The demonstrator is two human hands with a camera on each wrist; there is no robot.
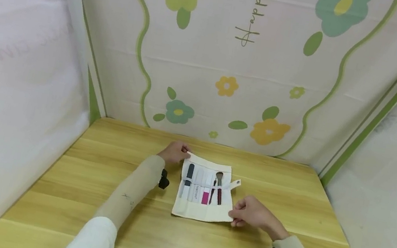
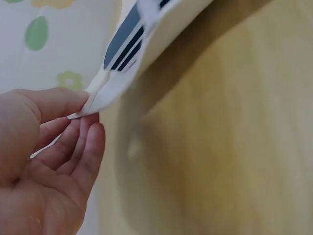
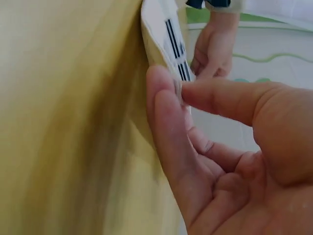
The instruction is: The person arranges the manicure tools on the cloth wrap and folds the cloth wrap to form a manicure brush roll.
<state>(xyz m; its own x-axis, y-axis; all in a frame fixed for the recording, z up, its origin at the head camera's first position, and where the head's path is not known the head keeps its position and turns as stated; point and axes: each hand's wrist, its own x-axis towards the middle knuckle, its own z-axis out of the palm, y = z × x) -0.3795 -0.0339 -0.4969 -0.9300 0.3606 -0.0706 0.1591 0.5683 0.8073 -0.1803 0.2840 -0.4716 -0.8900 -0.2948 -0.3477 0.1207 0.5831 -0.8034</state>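
Observation:
A white cloth tool roll (image 1: 183,208) lies spread open between both hands, its pockets facing up. A band across it holds a dark-topped strip (image 1: 190,171), a white-and-pink piece (image 1: 205,198), a thin dark stick (image 1: 212,192) and a makeup brush (image 1: 220,192). My left hand (image 1: 174,152) pinches its far left corner between thumb and fingers. At the near right corner, my right hand (image 1: 252,213) pinches the cloth edge. Both wrist views show those pinched corners raised above the table, with a shadow below.
A short strap (image 1: 235,184) with a snap sticks out from the roll's right side. The wooden table (image 1: 82,192) ends at a flower-printed cloth wall (image 1: 199,53) behind. White cloth walls stand on the left (image 1: 9,86) and right (image 1: 392,176).

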